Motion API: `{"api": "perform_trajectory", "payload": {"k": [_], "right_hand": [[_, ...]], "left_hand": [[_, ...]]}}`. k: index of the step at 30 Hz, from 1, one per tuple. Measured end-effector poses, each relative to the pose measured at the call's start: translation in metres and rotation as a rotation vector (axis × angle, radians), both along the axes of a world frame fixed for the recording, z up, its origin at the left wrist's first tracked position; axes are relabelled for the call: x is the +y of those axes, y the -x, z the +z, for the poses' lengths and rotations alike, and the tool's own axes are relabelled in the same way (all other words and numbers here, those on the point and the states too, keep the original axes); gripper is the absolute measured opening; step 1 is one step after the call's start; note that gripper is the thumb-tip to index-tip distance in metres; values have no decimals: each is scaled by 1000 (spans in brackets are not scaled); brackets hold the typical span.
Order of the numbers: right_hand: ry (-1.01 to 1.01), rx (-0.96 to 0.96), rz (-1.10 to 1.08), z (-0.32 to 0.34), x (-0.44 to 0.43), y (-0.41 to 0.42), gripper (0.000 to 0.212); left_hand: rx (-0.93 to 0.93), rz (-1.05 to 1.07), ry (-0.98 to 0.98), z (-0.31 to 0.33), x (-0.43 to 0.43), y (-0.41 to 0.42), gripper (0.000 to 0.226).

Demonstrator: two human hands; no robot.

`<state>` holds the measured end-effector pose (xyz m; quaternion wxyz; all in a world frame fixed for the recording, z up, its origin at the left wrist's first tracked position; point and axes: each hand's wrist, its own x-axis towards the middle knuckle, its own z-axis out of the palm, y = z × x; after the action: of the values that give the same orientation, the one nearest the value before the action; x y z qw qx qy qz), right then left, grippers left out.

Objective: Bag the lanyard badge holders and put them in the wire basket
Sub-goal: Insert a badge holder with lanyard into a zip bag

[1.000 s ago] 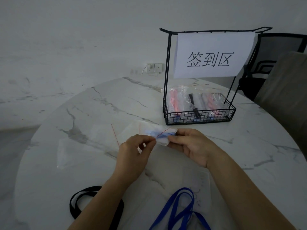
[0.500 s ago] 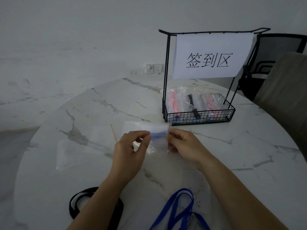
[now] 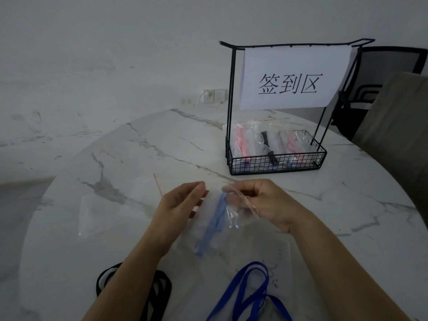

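Marble tabletop (image 3: 347,216), dim room. Left hand (image 3: 178,205) pinches the top left corner of the clear bag (image 3: 203,230), lanyard (image 3: 214,225) inside, held over the near middle; right hand (image 3: 261,200) pinches the right corner. I'd press the seal shut end to end before carrying it to the wire basket (image 3: 278,162), far right.

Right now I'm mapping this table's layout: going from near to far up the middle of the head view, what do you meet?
Blue lanyard → clear bag → wire basket → wall socket.
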<state>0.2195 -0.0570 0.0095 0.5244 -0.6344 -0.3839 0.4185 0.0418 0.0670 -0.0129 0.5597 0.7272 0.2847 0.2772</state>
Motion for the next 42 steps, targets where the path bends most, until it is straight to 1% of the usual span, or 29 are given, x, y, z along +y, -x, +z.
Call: {"api": "perform_trajectory", "payload": {"k": [3,5,7,9,11,13,14,17,19,21,22,24,25,27,28,29,30,31,32,33,34,35,36,37,39,41,42], "right_hand": [[-57,-109,-82,-2,4,4,21],[-85,-155,-75,-4,5,5,16],[-61,-201,-30,-2,5,6,12],[-21,-206,35,0,3,6,22],[8,-181,91,4,1,6,35],[15,-220,131,4,1,7,44],[2,-241,139,4,1,7,45],[-136,-295,102,3,1,8,25],[-256,-294,1,4,2,8,23],[-366,-215,-86,5,3,6,23],[-411,-161,-108,6,4,5,27],[-424,-33,-149,8,5,5,46],[-369,11,-158,9,6,5,57],[-182,10,-89,10,4,4,71],[-108,-9,-12,9,4,4,69],[-77,-30,46,7,3,4,61],[-84,-49,51,8,3,6,50],[-117,-50,14,8,3,7,42],[-158,-40,-36,9,4,8,40],[-197,-24,-71,9,3,7,42],[-224,-10,-86,9,4,7,46],[-234,-1,-86,8,4,7,48],[-229,6,-79,9,4,8,46],[-214,11,-69,8,4,8,42],[-173,-7,-64,8,3,8,40],[-173,-100,-106,9,4,10,41],[-204,-134,-139,10,5,11,38]], "left_hand": [[13,-22,64,0,-2,-2,38],[-20,11,95,1,-4,-4,30],[-52,58,115,1,-4,-3,17],[-81,108,144,1,-1,-2,12],[-99,143,152,1,0,-3,14],[-118,173,156,0,0,-3,12],[-130,187,158,0,0,-4,11],[-208,176,206,1,0,-1,16],[-272,123,256,4,0,1,25],[-325,69,286,7,-2,0,31],[-353,49,307,8,-3,-1,33],[-393,18,337,8,-6,-2,35],[-405,13,335,9,-6,-1,37],[-429,5,346,11,-7,-1,40],[-444,3,368,13,-7,0,38],[-461,1,391,13,-6,0,34],[-482,1,413,13,-6,0,29],[-501,0,431,13,-5,1,23],[-522,1,448,13,-4,1,19],[-538,-1,463,12,-4,1,17],[-539,-3,474,13,-4,1,21],[-513,-2,467,14,-4,1,32],[-462,-3,453,14,-5,1,44],[-402,-6,434,14,-6,0,50],[-334,-13,421,12,-7,-1,48],[-335,-3,446,10,-7,0,41],[-337,-1,448,10,-7,0,39]]}}
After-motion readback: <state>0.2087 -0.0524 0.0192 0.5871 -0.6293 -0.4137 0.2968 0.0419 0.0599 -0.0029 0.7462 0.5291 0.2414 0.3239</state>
